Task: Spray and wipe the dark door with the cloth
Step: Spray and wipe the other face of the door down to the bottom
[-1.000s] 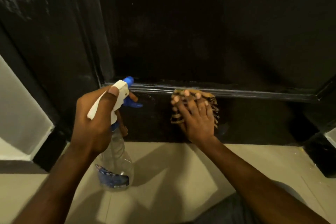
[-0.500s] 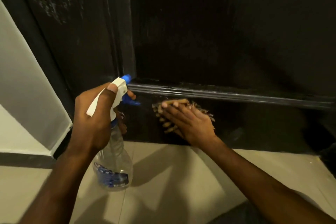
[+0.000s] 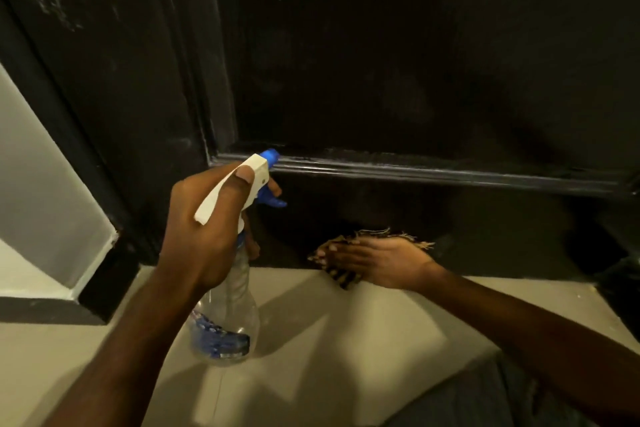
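Note:
The dark door (image 3: 398, 62) fills the upper view, with a glossy horizontal moulding (image 3: 433, 172) above its bottom rail. My left hand (image 3: 204, 225) grips the neck of a clear spray bottle (image 3: 227, 315) with a white and blue trigger head, its nozzle close to the door. My right hand (image 3: 377, 262) lies flat, fingers pointing left, and presses a brown and black striped cloth (image 3: 343, 279) against the bottom rail just above the floor. Most of the cloth is hidden under the hand.
A beige tiled floor (image 3: 346, 357) runs along the door's foot. The dark door frame (image 3: 114, 97) stands at the left, beside a white wall (image 3: 41, 184) with a dark skirting. Grey clothing (image 3: 485, 399) shows at the bottom right.
My right hand slid the cloth down from just under the moulding to the bottom edge of the door, and turned to point left. The left hand with the bottle stayed where it was.

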